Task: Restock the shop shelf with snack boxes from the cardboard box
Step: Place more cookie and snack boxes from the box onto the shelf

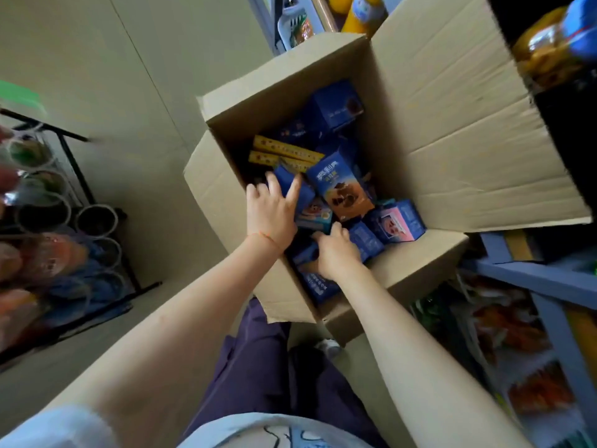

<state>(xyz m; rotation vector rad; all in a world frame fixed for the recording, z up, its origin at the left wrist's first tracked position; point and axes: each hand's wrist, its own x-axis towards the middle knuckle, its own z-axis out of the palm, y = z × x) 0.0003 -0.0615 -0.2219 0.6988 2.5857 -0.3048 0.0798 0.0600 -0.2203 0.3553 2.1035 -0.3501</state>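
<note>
Both hands reach into the cardboard box (452, 124), fingertips buried among blue snack boxes (339, 185); grasp unclear.

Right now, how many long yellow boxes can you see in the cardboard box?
2. One yellow box lies by the far-left wall of the cardboard box; the second lies beside it, nearer the left hand. More may be buried beneath.

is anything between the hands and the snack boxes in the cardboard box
Nothing visible. The flaps of the cardboard box are open, and the left hand and right hand are already on the snack boxes inside.
</note>
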